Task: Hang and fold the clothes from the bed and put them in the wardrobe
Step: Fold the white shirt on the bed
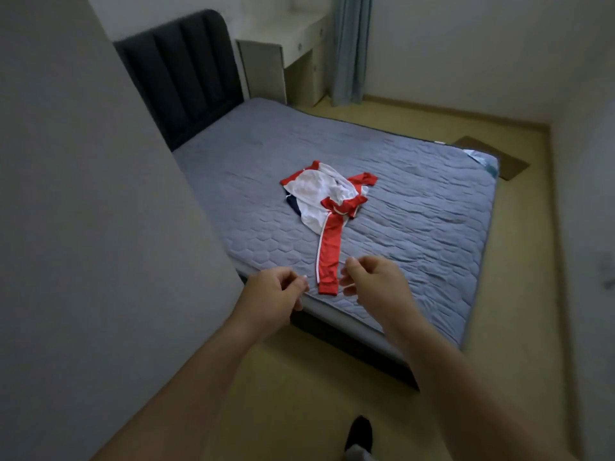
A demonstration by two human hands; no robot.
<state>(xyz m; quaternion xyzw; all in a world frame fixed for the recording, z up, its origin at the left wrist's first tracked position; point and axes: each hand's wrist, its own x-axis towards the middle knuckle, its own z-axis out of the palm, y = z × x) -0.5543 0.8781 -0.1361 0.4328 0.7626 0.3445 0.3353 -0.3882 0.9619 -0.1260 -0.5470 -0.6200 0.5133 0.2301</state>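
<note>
On the bed (pixel 416 201) lies a red-white garment (pixel 312 191).

Home bedroom: quilted bed (pixel 382 181), padded headboard (pixel 181 73), curtain (pixel 349 48), desk (pixel 293 38).

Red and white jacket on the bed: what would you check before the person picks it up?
1. Left hand free: ok, holds nothing.
2. Right hand free: ok, holds nothing.
3. Red and white jacket within reach: ok, its red sleeve ends between the hands.
4. Jacket lies alone: not ok, a dark blue garment peeks from under it.
5. Hanger at hand: not ok, none in view.
6. Wardrobe open: cannot tell.
</note>
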